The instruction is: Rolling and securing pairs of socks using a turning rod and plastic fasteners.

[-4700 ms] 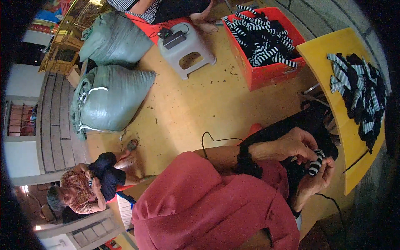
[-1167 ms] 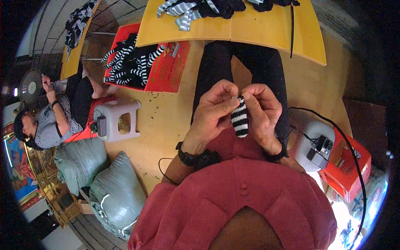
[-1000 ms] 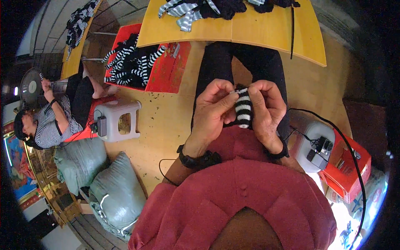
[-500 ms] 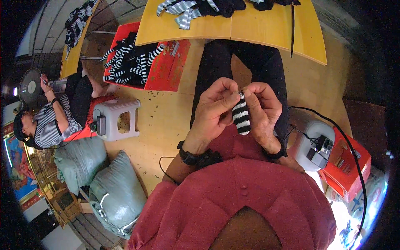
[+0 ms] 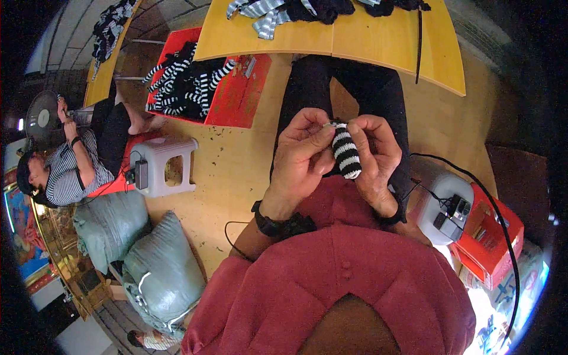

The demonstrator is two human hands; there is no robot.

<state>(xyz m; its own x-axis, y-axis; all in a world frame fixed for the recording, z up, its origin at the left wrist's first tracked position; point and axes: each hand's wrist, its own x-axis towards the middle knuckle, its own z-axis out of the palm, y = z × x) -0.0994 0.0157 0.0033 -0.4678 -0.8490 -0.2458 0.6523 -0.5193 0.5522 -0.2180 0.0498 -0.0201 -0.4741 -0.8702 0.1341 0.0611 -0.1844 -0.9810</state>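
Note:
Above my lap, both hands pinch the upper edge of a small knitted tube (image 5: 347, 155) with black and white stripes and a rounded lower end. My left hand (image 5: 305, 155) grips one side of that edge between thumb and fingertips. Close beside it, my right hand (image 5: 374, 155) holds the other side the same way, its thumb lying along the tube. The tube hangs down between the hands, slightly tilted. Fingertips partly hide its upper edge, so I cannot tell how far it opens.
A yellow table (image 5: 390, 47) ahead bears dark and striped knitwear (image 5: 319, 9). A red box (image 5: 236, 97) of striped pieces stands at left, near a grey stool (image 5: 168, 171), a seated person (image 5: 80, 160) and stuffed sacks (image 5: 163, 266). A black cable (image 5: 503, 228) runs at right.
The tube's upper edge is stretched wider, my left fingertips having shifted left. Its lower end has risen a little. Another person's head has come into view at the lower left, behind the sacks.

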